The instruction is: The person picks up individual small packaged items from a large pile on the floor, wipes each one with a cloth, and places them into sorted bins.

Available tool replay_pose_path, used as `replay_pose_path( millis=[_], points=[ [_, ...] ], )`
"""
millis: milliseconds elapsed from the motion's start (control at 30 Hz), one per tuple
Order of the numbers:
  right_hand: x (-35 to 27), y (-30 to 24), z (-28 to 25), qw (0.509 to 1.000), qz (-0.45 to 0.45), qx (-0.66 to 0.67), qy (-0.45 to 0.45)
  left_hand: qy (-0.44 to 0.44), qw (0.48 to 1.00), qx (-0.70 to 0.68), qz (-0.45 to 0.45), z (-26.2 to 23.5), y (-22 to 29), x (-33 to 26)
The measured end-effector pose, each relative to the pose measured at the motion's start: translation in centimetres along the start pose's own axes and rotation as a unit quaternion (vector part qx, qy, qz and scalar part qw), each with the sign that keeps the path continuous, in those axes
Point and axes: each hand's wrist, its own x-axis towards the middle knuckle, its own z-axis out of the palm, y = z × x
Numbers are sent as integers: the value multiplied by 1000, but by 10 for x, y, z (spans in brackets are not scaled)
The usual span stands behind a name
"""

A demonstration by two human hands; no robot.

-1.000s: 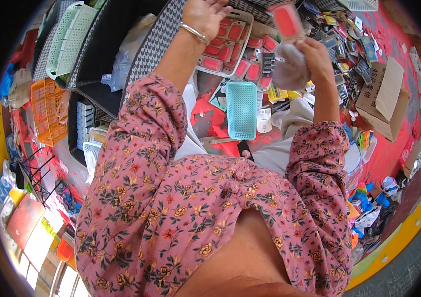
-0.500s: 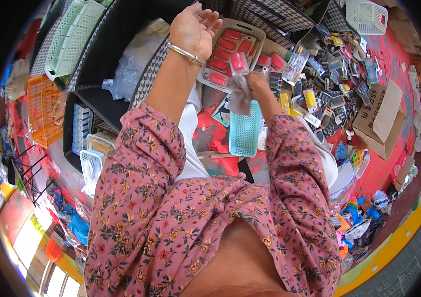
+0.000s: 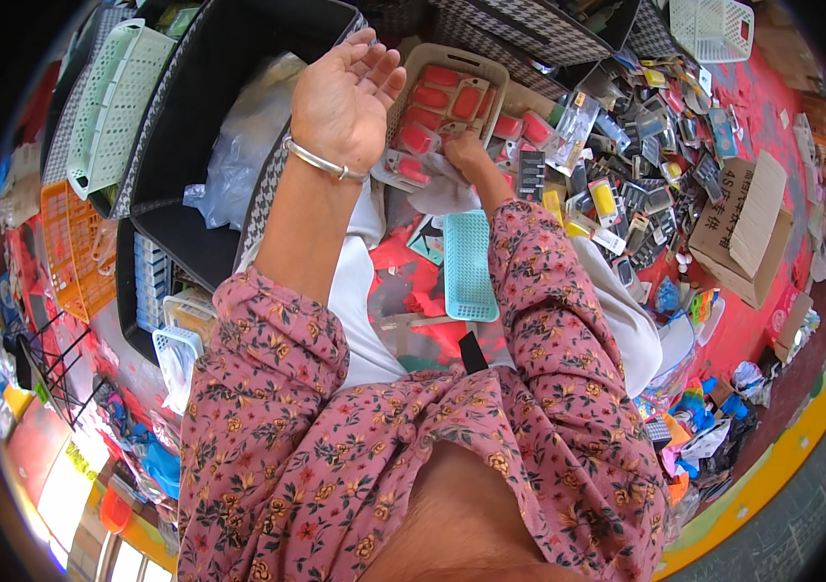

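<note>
From the head view I see my left hand (image 3: 343, 97) raised and open, palm up, fingers loosely spread, holding nothing; a metal bangle (image 3: 323, 163) sits on its wrist. It hovers over the edge of a black fabric bin (image 3: 201, 107) that has a clear plastic bag (image 3: 243, 136) in it. My right hand (image 3: 464, 155) reaches down to the near edge of a beige plastic tray (image 3: 413, 82) filled with small red packets (image 3: 442, 102). Its fingers are curled over a crumpled white plastic bag (image 3: 437, 194) and one of the red packets at the tray's lip, though I cannot tell how firmly they grip. A teal perforated basket (image 3: 469, 267) lies just below that hand on the red floor (image 3: 762, 330). To the right, many small packaged items (image 3: 641, 209) are scattered, and a cardboard box (image 3: 743, 228) stands open beyond them. A pale green basket (image 3: 107, 102) leans at far left.
</note>
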Motion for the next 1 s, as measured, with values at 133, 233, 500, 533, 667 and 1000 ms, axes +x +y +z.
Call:
replay_pose_path(
  millis=[133, 233, 500, 533, 667, 1000],
  points=[
    [4, 27, -13, 835, 289, 463, 73, 0, 1000, -2, -10, 4, -2, -2],
    [24, 47, -28, 842, 226, 484, 74, 3, 1000, 6, -5, 1, 0, -5],
    [63, 48, -66, 893, 377, 218, 114, 29, 999, 34, -22, -2, -5, -9],
    [44, 48, -79, 880, 410, 202, 129, 17, 999, 28, -38, 6, -12, -6],
    [44, 17, -52, 951, 264, 141, 73, 0, 998, 35, -47, 10, -15, -7],
    [50, -15, -39, 961, 195, 198, -16, -66, 991, 34, -112, 9, -30, 2]
  ],
)
